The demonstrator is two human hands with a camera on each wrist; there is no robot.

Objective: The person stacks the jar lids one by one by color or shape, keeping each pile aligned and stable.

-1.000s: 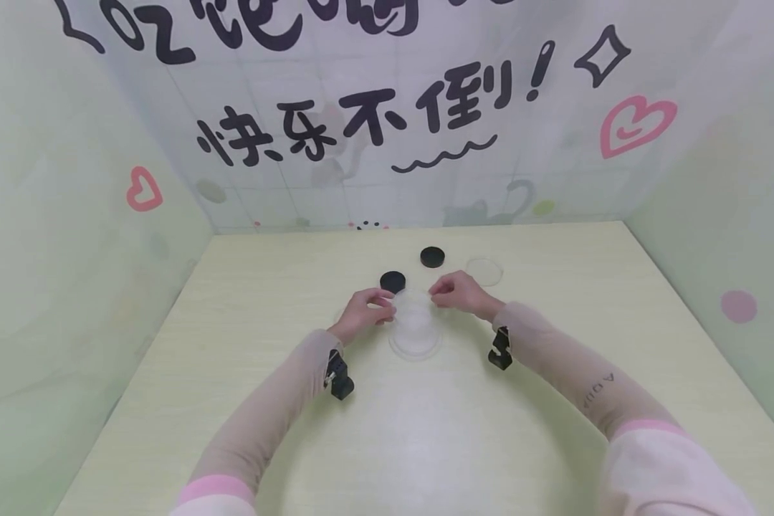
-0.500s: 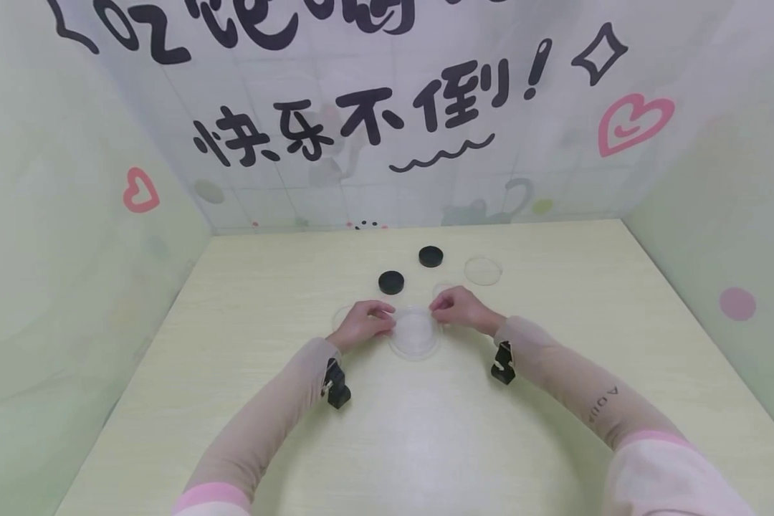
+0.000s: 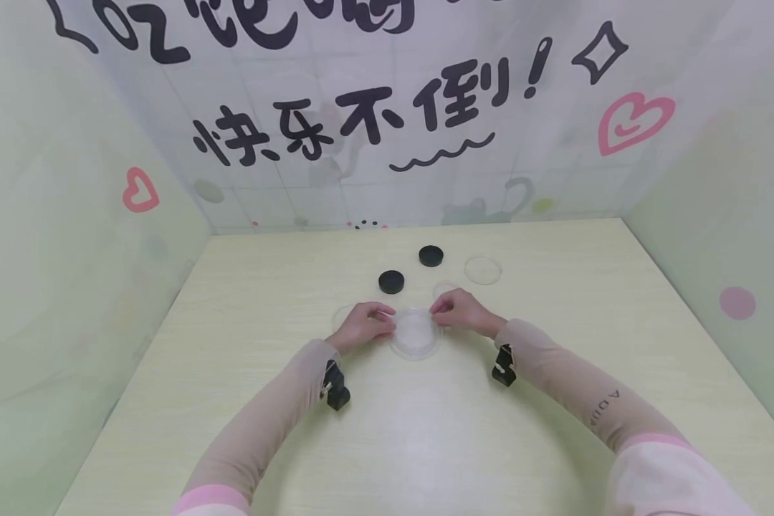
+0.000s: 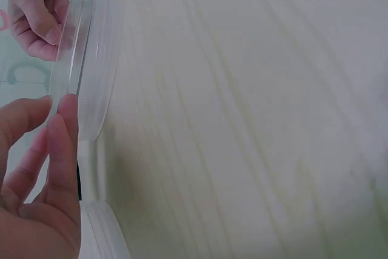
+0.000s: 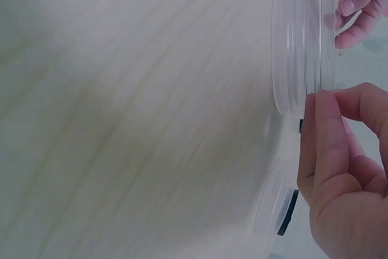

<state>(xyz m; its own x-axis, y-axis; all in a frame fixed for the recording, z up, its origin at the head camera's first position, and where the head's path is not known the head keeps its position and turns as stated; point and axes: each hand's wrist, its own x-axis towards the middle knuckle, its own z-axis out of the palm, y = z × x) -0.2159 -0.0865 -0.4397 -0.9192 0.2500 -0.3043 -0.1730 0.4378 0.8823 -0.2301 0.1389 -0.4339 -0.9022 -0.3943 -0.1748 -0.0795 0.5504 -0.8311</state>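
Note:
Between the hands, a clear round plastic dish (image 3: 416, 330) sits on a slightly wider clear dish with a stepped rim (image 3: 416, 356), both lying flat. My left hand (image 3: 362, 326) pinches the upper dish at its left edge, thumb on one side and fingertips on the other. On the opposite edge my right hand (image 3: 462, 313) pinches the same dish. Side on in the left wrist view, the upper dish (image 4: 74, 53) rests close against the wider dish (image 4: 102, 71). In the right wrist view, fingertips (image 5: 322, 104) meet the rim of the upper dish.
Two black round discs (image 3: 391, 282) (image 3: 431, 256) lie behind the stack. A thin clear disc (image 3: 483, 270) is at the back right. More clear round pieces (image 3: 445, 288) (image 3: 340, 314) lie partly hidden behind each hand. A printed cloth (image 3: 374, 193) stands behind the table (image 3: 419, 430).
Both hands have come down and nearer with the upper dish, which now lies over the wider one instead of above it. Over the last half second they have hardly moved.

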